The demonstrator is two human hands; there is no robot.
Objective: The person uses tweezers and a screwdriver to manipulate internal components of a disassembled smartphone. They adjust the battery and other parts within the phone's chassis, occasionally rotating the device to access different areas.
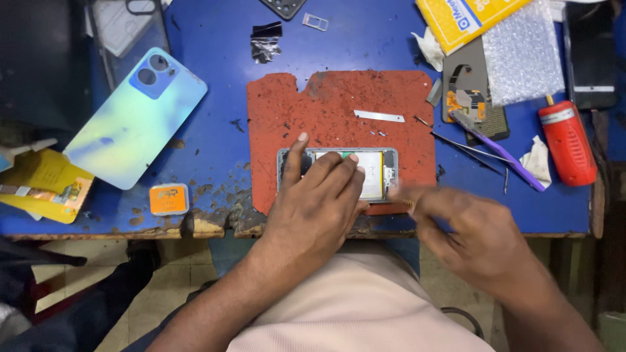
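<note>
Two hands met at the opened phone [365, 171], lying crosswise: left hand [316, 205] pressed flat on it, right hand [466, 231] blurred beside, grip unclear.

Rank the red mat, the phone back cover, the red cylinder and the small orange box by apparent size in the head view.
1. Red mat, largest.
2. Phone back cover.
3. Red cylinder.
4. Small orange box, smallest.
All lie flat on the blue table, so nearness hardly skews this.
</note>
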